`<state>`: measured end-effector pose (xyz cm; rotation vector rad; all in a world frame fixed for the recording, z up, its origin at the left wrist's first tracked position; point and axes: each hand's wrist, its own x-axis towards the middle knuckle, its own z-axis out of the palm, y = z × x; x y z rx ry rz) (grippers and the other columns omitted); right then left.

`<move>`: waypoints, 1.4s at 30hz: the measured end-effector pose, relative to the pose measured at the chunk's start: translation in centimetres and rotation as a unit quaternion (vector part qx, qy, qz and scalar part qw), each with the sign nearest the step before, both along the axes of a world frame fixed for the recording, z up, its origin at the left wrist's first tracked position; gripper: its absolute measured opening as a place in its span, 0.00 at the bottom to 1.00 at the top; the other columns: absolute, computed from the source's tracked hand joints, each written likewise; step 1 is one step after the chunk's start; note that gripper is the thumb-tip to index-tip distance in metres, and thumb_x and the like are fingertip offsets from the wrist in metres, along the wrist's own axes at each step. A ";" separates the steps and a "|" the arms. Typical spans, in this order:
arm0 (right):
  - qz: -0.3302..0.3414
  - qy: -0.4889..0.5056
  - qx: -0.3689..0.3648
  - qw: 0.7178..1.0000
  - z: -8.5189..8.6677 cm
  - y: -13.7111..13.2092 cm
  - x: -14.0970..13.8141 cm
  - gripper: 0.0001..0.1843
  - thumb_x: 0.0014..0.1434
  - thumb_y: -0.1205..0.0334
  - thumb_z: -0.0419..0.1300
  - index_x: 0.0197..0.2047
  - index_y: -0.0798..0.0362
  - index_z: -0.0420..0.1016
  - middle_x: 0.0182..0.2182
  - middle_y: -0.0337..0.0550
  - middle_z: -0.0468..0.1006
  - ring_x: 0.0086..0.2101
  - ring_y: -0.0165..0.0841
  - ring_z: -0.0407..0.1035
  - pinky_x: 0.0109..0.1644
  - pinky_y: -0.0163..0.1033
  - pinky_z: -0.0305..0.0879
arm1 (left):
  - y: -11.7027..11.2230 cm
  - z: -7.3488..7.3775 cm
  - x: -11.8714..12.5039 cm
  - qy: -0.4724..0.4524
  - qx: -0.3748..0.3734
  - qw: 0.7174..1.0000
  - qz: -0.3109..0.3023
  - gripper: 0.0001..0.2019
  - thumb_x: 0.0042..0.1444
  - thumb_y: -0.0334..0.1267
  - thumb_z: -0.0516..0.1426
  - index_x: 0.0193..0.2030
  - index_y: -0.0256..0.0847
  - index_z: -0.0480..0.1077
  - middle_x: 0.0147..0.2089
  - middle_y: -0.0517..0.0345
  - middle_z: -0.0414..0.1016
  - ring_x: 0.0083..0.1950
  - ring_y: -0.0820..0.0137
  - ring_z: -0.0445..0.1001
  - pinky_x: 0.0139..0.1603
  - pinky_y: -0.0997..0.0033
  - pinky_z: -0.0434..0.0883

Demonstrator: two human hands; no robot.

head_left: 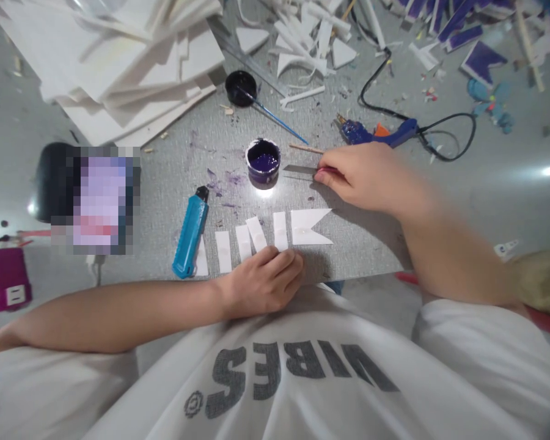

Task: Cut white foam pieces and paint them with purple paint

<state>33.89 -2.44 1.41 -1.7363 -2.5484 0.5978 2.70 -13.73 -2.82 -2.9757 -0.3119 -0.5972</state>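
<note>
Just past the white shirt [302,366], the left hand [261,284] lies with fingers curled closed, their tips touching the white strips [256,235]. The right hand [366,177] has its fingers pinching a thin grey blade [300,169]. The purple paint pot [263,162] stands just beyond the blade's tip.

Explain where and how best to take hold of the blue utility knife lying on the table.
Grip the blue utility knife across its wide middle body, coming from above and the left. It lies flat, black blade end pointing away, with white strips crowding its right side.
</note>
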 end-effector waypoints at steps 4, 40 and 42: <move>0.015 0.021 0.001 1.000 -0.5 -0.1 -0.4 0.15 0.82 0.48 0.61 0.52 0.45 0.87 0.49 0.54 0.91 0.50 0.54 0.82 0.50 0.53 0.60 | 0.0 -0.1 -0.1 0.011 0.007 1.000 -0.004 0.13 0.87 0.34 0.61 0.56 0.35 0.89 0.58 0.40 0.92 0.57 0.57 0.81 0.51 0.57 0.75; 0.043 0.008 0.001 0.999 -0.3 -1.5 -1.1 0.16 0.79 0.49 0.64 0.43 0.42 0.91 0.42 0.47 0.93 0.47 0.49 0.82 0.43 0.51 0.52 | 1.2 0.1 -0.7 0.120 -0.167 0.973 0.101 0.50 0.74 0.64 0.75 0.93 0.47 0.64 0.94 0.28 0.67 0.94 0.22 0.64 0.90 0.06 0.63; 0.037 0.005 0.004 0.999 -0.4 -1.8 -1.5 0.16 0.80 0.51 0.62 0.42 0.43 0.90 0.41 0.48 0.92 0.47 0.49 0.82 0.43 0.52 0.51 | 1.2 0.1 -0.6 0.118 -0.162 0.975 0.098 0.50 0.75 0.64 0.74 0.93 0.45 0.65 0.94 0.27 0.67 0.94 0.22 0.65 0.90 0.07 0.64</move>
